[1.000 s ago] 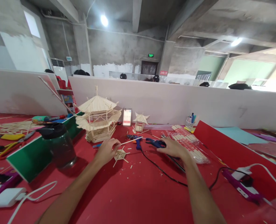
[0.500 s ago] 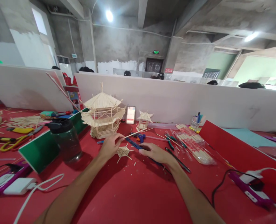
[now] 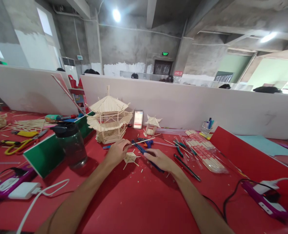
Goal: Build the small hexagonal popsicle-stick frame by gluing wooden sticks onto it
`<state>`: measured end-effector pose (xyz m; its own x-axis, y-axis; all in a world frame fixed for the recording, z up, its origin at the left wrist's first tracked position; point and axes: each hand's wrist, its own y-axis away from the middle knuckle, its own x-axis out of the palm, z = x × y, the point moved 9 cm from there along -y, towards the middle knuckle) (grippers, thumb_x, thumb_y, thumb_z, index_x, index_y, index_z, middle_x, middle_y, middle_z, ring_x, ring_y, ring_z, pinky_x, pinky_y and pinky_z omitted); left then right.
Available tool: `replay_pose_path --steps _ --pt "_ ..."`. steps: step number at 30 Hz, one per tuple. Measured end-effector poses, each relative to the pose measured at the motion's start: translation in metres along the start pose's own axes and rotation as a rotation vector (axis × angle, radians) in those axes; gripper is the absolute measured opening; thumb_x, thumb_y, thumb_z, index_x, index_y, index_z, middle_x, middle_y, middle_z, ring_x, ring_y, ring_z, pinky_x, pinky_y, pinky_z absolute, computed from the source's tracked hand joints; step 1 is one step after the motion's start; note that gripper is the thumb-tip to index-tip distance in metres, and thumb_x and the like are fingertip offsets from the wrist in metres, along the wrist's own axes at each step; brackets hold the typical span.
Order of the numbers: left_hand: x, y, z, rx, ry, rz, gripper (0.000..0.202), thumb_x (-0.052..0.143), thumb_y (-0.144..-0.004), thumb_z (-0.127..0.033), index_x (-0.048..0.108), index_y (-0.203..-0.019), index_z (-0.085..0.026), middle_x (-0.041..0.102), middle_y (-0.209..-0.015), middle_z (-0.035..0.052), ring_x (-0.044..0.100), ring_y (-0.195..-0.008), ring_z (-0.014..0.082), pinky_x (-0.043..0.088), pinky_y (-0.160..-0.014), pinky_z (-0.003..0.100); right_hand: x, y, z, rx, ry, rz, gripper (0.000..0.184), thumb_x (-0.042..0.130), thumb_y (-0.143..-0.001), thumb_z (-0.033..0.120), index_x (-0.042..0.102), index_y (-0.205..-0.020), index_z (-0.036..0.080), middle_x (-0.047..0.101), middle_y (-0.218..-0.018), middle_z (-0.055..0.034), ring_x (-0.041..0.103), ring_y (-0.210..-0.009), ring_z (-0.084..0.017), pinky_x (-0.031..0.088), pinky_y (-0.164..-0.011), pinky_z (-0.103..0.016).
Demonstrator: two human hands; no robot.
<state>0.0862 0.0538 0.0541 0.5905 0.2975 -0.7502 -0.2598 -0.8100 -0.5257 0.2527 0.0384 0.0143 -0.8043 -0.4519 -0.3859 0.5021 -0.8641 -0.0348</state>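
Note:
My left hand [image 3: 118, 151] pinches one end of a thin wooden stick [image 3: 144, 141], which points out to the right. In my right hand [image 3: 158, 158] is a long blue tool [image 3: 141, 148], like pliers or shears; its exact kind cannot be made out. The tool's tip is at the stick, close to my left fingertips. Below the hands lies a small hexagonal stick frame [image 3: 130, 158] with spokes. Behind them stand a large two-roofed stick pavilion [image 3: 108, 122] and a smaller stick pavilion [image 3: 152, 126]. A blue glue gun [image 3: 149, 143] lies behind the tool, partly covered.
A dark water bottle [image 3: 71, 144] stands beside a green board [image 3: 44, 160] at left. Packs of sticks [image 3: 204, 151], green-handled pliers [image 3: 179, 149] and a black pen-like tool [image 3: 187, 167] lie right. Purple power strips [image 3: 266, 201] with cables flank both sides. A white partition [image 3: 183, 104] runs behind.
The blue tool's tip has moved slightly up and left to the stick, near my left fingers. My right hand has shifted a little left. The whole view has drifted slightly.

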Motion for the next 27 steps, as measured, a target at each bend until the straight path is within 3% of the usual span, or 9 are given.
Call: replay_pose_path --steps 27 --pt "0.0022 -0.0016 0.0011 -0.024 0.005 0.037 0.021 0.045 -0.093 -0.028 0.065 -0.087 -0.022 0.072 -0.090 0.0032 0.064 -0.087 0.0207 0.045 -0.078 0.030 0.0034 0.0006 0.0031 -0.034 0.044 0.003 0.039 0.051 -0.089 0.056 0.064 -0.090 0.018 0.058 -0.065 0.0004 0.051 -0.057 -0.015 0.040 -0.056 -0.027"
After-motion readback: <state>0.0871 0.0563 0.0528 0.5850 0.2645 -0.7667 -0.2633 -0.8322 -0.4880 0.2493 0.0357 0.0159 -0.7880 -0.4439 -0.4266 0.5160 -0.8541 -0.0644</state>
